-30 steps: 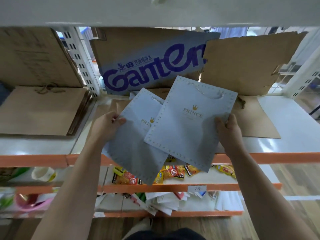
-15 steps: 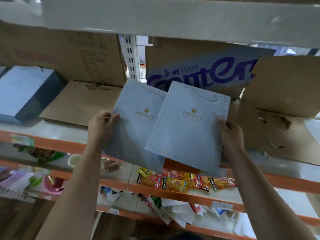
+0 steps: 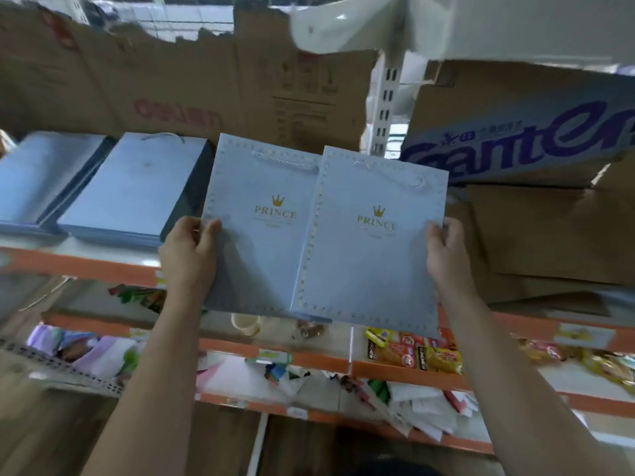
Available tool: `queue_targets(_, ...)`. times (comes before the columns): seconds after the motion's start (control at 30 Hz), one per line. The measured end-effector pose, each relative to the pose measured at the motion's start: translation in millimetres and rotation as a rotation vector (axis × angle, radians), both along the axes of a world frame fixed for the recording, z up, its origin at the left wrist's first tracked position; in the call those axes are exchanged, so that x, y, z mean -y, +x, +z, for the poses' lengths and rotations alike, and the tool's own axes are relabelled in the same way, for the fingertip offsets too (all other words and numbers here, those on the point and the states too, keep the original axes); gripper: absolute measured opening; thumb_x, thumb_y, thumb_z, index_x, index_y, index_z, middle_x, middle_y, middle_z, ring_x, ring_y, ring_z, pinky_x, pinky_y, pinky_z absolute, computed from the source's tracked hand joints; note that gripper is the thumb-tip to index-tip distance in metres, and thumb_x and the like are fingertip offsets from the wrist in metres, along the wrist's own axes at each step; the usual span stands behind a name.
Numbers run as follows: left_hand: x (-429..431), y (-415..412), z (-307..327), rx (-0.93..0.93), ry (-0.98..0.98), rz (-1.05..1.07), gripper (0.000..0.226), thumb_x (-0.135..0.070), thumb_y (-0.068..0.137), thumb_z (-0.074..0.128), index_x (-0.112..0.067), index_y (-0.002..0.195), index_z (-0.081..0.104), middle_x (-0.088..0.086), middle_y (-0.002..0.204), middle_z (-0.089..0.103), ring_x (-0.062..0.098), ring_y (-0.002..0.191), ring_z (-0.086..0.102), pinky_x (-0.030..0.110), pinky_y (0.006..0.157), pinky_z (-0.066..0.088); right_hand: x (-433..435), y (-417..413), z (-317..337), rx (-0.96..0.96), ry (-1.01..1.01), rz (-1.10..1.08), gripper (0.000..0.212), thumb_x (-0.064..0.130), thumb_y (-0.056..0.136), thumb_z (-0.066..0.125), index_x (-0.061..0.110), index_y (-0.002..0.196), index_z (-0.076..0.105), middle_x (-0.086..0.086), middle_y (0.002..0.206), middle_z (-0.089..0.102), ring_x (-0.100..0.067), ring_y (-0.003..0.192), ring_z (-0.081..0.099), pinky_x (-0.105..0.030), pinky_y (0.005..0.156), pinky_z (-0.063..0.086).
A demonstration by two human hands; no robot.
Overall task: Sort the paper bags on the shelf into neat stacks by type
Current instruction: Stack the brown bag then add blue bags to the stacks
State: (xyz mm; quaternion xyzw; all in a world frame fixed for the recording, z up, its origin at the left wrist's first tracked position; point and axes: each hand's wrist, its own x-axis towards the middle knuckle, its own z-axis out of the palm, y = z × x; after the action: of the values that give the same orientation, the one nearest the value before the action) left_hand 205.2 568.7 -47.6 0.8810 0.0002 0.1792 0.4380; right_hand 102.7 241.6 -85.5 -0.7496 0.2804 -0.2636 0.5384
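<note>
Two blue stacks (image 3: 134, 190) lie flat on the shelf (image 3: 86, 266) at far left, side by side, front edges near the orange lip. By colour, they look like the home for this type. The left hand (image 3: 187, 249) pinches the left edge of the left Prince bag (image 3: 261, 242), thumb on its face. That bag's right edge is tucked under the right Prince bag (image 3: 371, 262), which the right hand (image 3: 446, 252) grips at its right edge the same way. Both bags are held fanned in front of the shelf, probably to be squared together. The nearer stack sits just beside them, with open air above it. Brown bags (image 3: 549, 235) and a Ganten carton (image 3: 515, 142) crowd the right.
</note>
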Motion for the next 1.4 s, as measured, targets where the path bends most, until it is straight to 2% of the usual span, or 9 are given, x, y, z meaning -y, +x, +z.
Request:
queue_targets(0.2,-47,27,0,0.01,-0.099,0.049,0.028,-0.035,0.095,0.054,-0.008,0.095,0.058,0.005,0.085,0.058,0.02,0.08,0.052,0.023,0.066,0.03,-59,44,10,0.04,-0.014,-0.04,0.02,0.036,0.097,0.051,0.017,0.105,0.053,-0.003,0.1,0.065,-0.019,0.091,0.06,-0.03,0.075,0.044)
queue_targets(0.4,-77,75,-4,0.049,-0.042,0.067,0.031,-0.037,0.096,0.053,-0.007,0.094,0.058,0.005,0.084,0.058,0.019,0.078,0.049,0.026,0.065,0.027,-95,100,22,0.122,0.094,0.015,0.019,0.033,0.09,0.057,0.016,0.083,0.062,-0.003,0.078,0.071,-0.021,0.074,0.069,-0.035,0.062,0.053)
queue_targets(0.53,-92,125,4,0.075,-0.03,0.089,0.033,-0.037,0.096,0.051,-0.006,0.094,0.061,0.002,0.082,0.057,0.019,0.077,0.048,0.026,0.063,0.024,-114,148,23,0.138,0.125,0.064,0.015,0.037,0.093,0.056,0.026,0.084,0.059,-0.005,0.086,0.071,-0.024,0.081,0.07,-0.042,0.072,0.059)
queue_targets(0.7,-116,170,13,0.07,-0.079,0.117,0.03,-0.038,0.095,0.053,-0.009,0.096,0.063,0.001,0.081,0.06,0.021,0.078,0.052,0.027,0.065,0.029,-145,193,40,0.121,-0.034,0.049,0.021,0.021,0.099,0.05,0.006,0.086,0.057,-0.001,0.065,0.053,0.005,0.054,0.053,-0.008,0.051,0.036)
queue_targets(0.8,-136,190,9,0.071,-0.108,0.126,0.03,-0.039,0.094,0.055,-0.01,0.096,0.064,0.002,0.082,0.062,0.021,0.078,0.054,0.029,0.068,0.033,-164,216,34,0.12,0.003,0.085,0.019,0.032,0.099,0.051,0.021,0.083,0.053,0.002,0.073,0.057,-0.012,0.073,0.059,-0.028,0.065,0.043)
queue_targets(0.93,-164,216,8,0.059,-0.101,0.103,0.029,-0.038,0.094,0.053,-0.011,0.094,0.063,-0.002,0.078,0.059,0.017,0.076,0.051,0.024,0.065,0.027,-189,239,32,0.102,0.042,0.087,0.019,0.04,0.095,0.053,0.025,0.083,0.054,-0.004,0.085,0.062,-0.02,0.076,0.057,-0.035,0.069,0.045)
queue_targets(1.13,-218,263,10,0.013,-0.25,0.018,0.02,-0.034,0.091,0.058,-0.015,0.084,0.059,-0.014,0.071,0.056,0.013,0.074,0.054,0.022,0.065,0.034,-252,265,33,0.124,0.098,0.014,0.016,0.033,0.093,0.056,0.019,0.088,0.061,-0.003,0.085,0.067,-0.017,0.073,0.061,-0.033,0.066,0.047)
queue_targets(1.27,-272,290,8,-0.058,-0.267,-0.034,0.019,-0.037,0.083,0.063,-0.018,0.078,0.06,-0.01,0.066,0.056,0.004,0.06,0.05,0.009,0.05,0.034,-307,272,35,0.147,0.208,-0.039,0.013,0.019,0.091,0.059,0.02,0.079,0.063,0.009,0.067,0.068,-0.007,0.062,0.063,-0.024,0.059,0.049)
queue_targets(1.4,-331,315,6,-0.092,-0.203,-0.041,0.02,-0.04,0.081,0.064,-0.02,0.079,0.061,-0.011,0.066,0.056,0.01,0.063,0.051,0.021,0.055,0.035,-356,276,32,0.139,0.219,-0.103,0.016,0.016,0.088,0.059,0.02,0.073,0.06,0.011,0.064,0.067,-0.005,0.058,0.062,-0.022,0.059,0.047)
